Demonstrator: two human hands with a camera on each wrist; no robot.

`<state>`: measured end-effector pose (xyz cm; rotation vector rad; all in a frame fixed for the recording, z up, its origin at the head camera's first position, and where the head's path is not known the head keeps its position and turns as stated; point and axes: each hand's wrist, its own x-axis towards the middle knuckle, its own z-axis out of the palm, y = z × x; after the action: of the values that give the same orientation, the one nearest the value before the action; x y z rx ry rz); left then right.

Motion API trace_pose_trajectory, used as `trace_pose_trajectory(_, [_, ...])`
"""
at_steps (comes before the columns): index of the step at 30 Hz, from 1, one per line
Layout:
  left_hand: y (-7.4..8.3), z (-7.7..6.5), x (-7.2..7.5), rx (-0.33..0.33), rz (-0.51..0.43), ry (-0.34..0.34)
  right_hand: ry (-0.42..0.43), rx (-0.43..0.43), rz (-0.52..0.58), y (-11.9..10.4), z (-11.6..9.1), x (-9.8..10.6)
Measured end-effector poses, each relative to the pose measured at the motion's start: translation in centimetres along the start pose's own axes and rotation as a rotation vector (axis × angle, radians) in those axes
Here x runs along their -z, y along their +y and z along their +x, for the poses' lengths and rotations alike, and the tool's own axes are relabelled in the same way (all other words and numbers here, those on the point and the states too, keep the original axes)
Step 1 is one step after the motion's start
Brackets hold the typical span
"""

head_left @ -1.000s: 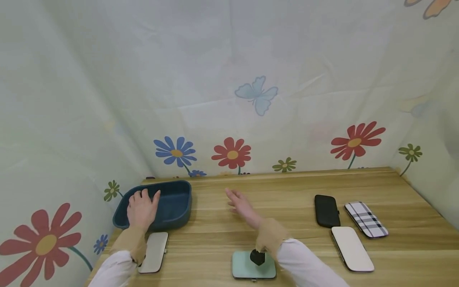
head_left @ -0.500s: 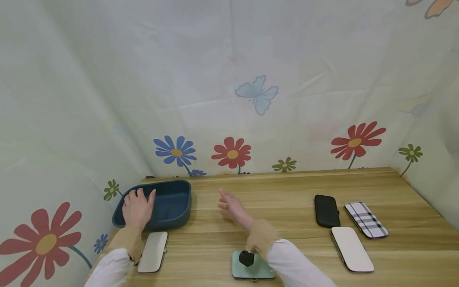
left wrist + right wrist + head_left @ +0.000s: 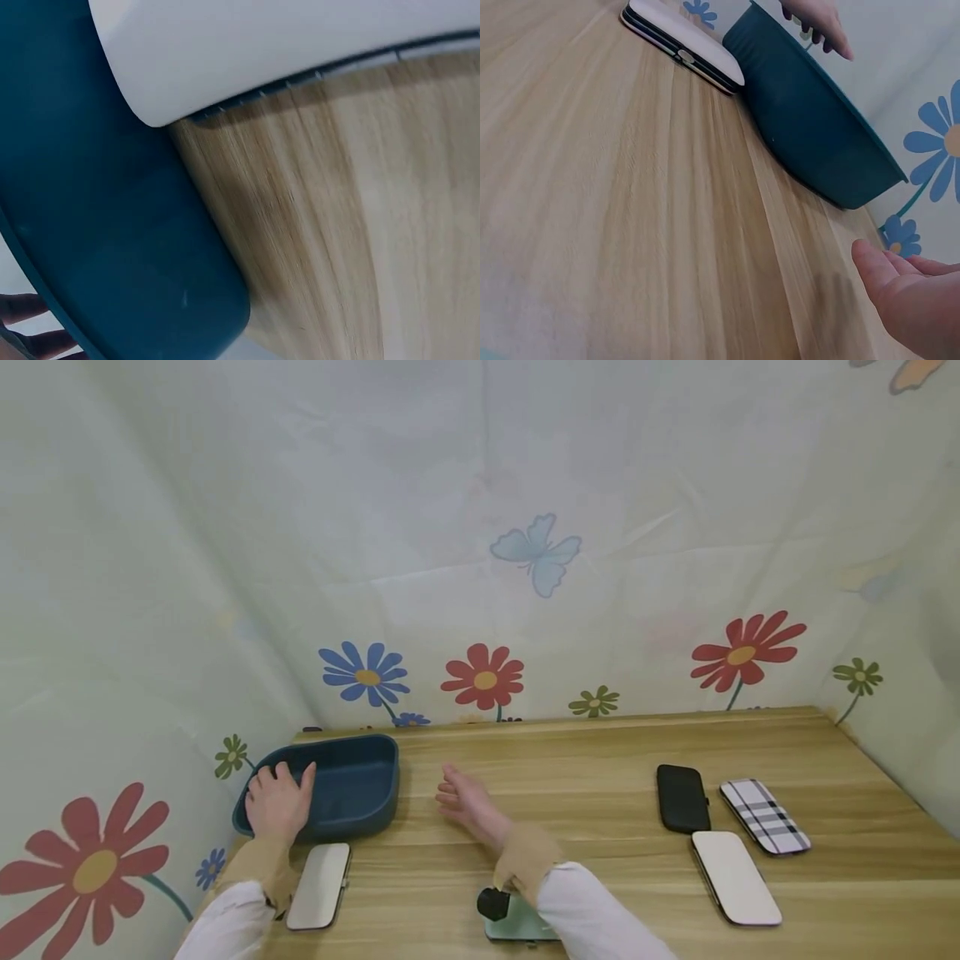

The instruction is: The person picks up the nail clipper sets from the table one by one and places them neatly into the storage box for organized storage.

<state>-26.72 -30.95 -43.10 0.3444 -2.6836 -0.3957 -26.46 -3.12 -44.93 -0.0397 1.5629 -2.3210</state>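
My left hand (image 3: 277,804) is over the left front part of a dark blue plastic basin (image 3: 365,777), fingers spread. In the right wrist view, that hand appears just above the rim; whether it touches cannot be told. Right in front of the basin lies a white flat clasp case (image 3: 320,887). My right hand (image 3: 468,806) hovers over the table to the right of the basin, fingers loosely extended and holding nothing. Beneath the right wrist is a mint green flat case (image 3: 525,922), partly covered by the sleeve and a black wrist device (image 3: 493,903).
On the right side of the wooden table (image 3: 600,777) lie a black case (image 3: 682,798), a plaid case (image 3: 765,817) and another white case (image 3: 737,878). A flower-printed curtain (image 3: 600,568) rises behind the table and along both sides.
Both hands have drifted to the left, the right hand nearer to the basin and slightly lower in the view. Basin and cases stay where they were.
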Motion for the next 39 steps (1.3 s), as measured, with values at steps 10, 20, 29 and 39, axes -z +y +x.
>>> trace_pose_trajectory(10, [-1.2,0.1,-0.2,0.022,0.014,0.032,-0.052,-0.019,-0.021,1.0,0.0,-1.4])
trace_pose_trajectory(20, [-2.2,0.2,-0.2,0.024,0.066,0.012,-0.084,-0.027,0.070,1.6,0.1,-1.8])
trace_pose_trajectory(29, [-3.0,0.3,-0.5,0.029,0.089,-0.002,-0.125,-0.042,0.217,1.8,0.5,-2.3])
trace_pose_trajectory(39, [-3.4,0.6,-1.1,0.107,0.037,-0.087,-0.082,-0.039,0.120,2.1,0.6,-3.6])
